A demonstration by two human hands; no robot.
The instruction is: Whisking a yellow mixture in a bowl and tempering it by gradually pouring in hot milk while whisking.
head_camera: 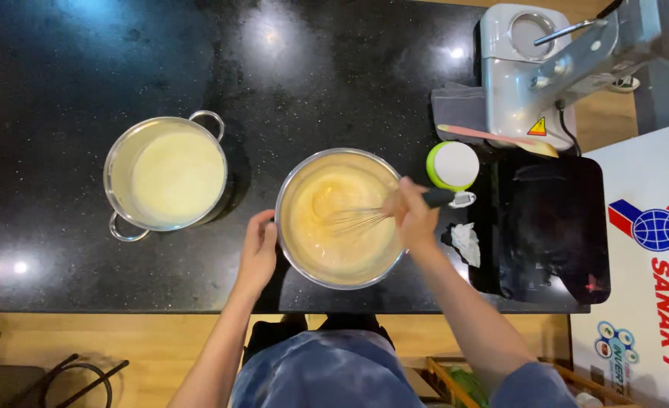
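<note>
Black stone worktop [62,60] carries a steel bowl [339,217] of yellow batter at the frame's centre. Right hand [416,219] grips a whisk [372,215] in the batter; left hand [259,248] cups the rim. Bracing the bowl firmly should prevent splashing; a pot [166,179] stands left.

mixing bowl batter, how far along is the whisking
Done: the batter in the mixing bowl looks smooth and evenly yellow, no dry lumps visible. In hand: the right hand holds the whisk in the batter while the left hand steadies the rim. Left: the pot of pale liquid sits apart, apparently not yet combined.
</note>
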